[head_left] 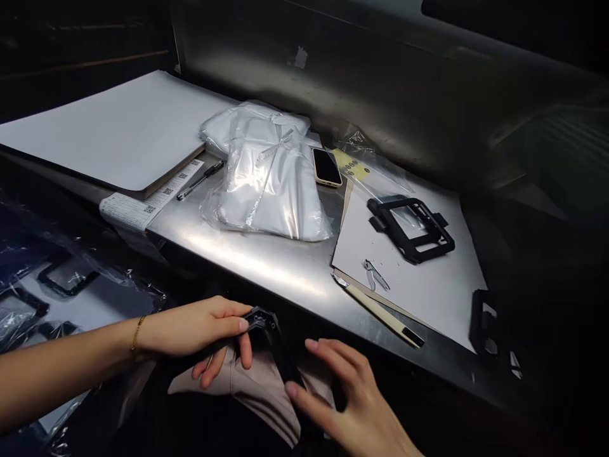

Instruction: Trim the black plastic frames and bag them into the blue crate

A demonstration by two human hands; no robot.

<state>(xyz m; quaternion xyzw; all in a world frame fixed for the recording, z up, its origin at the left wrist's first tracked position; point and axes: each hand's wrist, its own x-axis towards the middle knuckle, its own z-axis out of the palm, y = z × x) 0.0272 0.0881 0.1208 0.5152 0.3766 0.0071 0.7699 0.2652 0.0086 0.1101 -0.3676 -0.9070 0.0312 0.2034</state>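
My left hand [204, 330] pinches a corner of a black plastic frame [273, 336] between thumb and fingers, over my lap. Small holes show at that corner, and the lower part of the frame is lost in the dark. To its right, my right hand [352, 393] is open, fingers apart, its thumb tip at or very near the frame's side; contact is hard to tell. On the bench, a similar black frame [412, 228] lies on white sheets [442, 292]. Nail clippers [375, 276] rest on those sheets, and a cream-handled utility knife [380, 311] lies along their front edge.
Clear plastic bags tied in a bundle [273, 178] sit mid-bench beside a phone [327, 167] and a pen [200, 179]. A white board stack [118, 127] covers the left. Another black part [480, 324] is at right. Below left, a plastic-lined container [114, 292] holds more frames.
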